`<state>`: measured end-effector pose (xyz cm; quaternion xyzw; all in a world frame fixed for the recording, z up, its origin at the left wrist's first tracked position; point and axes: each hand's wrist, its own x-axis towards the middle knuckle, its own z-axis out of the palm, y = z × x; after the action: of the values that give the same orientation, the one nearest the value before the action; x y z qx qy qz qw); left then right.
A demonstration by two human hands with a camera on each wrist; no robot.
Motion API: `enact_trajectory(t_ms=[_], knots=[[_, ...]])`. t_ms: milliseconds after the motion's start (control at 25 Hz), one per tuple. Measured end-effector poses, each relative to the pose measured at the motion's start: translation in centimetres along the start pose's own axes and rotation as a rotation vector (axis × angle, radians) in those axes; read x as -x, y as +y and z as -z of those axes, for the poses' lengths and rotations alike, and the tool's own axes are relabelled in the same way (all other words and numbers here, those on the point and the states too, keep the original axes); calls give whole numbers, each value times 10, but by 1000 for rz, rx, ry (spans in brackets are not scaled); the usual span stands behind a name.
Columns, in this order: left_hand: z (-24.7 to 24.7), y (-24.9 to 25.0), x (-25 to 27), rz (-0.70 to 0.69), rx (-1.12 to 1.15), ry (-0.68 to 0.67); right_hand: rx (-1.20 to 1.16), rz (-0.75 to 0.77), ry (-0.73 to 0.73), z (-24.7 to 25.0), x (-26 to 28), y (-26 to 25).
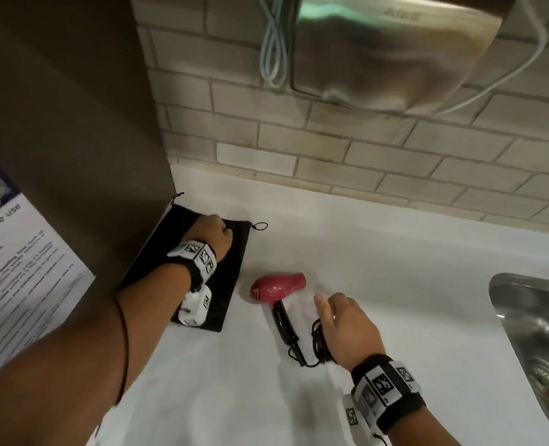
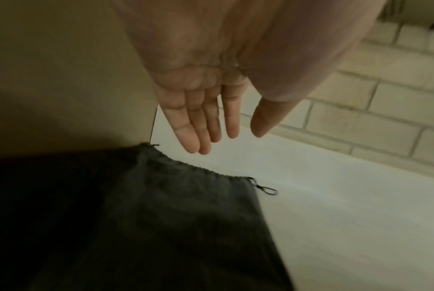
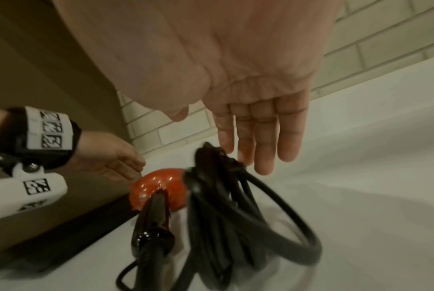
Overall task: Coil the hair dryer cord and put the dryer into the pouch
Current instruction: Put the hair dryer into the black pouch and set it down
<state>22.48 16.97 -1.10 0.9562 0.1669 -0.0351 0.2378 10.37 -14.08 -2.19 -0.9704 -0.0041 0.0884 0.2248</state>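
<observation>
The left hand [image 1: 213,235] is held over the mouth end of a flat black fabric drawstring pouch [image 1: 228,284]. In the left wrist view its fingers [image 2: 193,126] are seen straight and together, the thumb set apart, nothing gripped; whether the fingertips touch the cloth cannot be told. The pouch is laid flat beneath this hand and wrist on a white countertop [image 1: 395,252]. Its gathered hem is seen just below the fingertips in the wrist view, and a small black drawstring loop [image 2: 267,190] is noted at the corner of the pouch on the thumb side.

The right hand [image 1: 347,329] is held over a bundle of coiled black cord [image 3: 235,206]. Its fingers [image 3: 265,137] are extended and relaxed, nothing clasped. Contact with the cord is not settled: the coil top is seen just at the fingertips in the right wrist view. The coil is gathered in several loops under the palm and lies on the counter.

A small hair dryer with a glossy red body and black handle [image 1: 279,286] is found just to the thumb side of the right hand, lying on the counter, between the two hands. It is outside the pouch and just beside the pouch's near edge. Its handle points back toward the right wrist, where the cord is joined.

A steel sink [image 1: 537,333] is noted well to the outer side of the right hand.
</observation>
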Motion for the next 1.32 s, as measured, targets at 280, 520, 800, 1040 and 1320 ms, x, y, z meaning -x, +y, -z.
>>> enact_trajectory(t_ms=[280,520,800,1040,1320], knots=[[-26,-28,-84,7,-192,-190,-24,-65,44,28,48,24],[-30,-56,-76,-75,-112,-84,-66,-30,22,34,75,-9],[45,-28,49,-245,97,40,-150,205,143,69,17,-79],[85,-15,162,-456,239,103,-274,281,-99,93,-30,-146],[65,7,198,-295,698,61,-472,367,-294,72,-30,-165]])
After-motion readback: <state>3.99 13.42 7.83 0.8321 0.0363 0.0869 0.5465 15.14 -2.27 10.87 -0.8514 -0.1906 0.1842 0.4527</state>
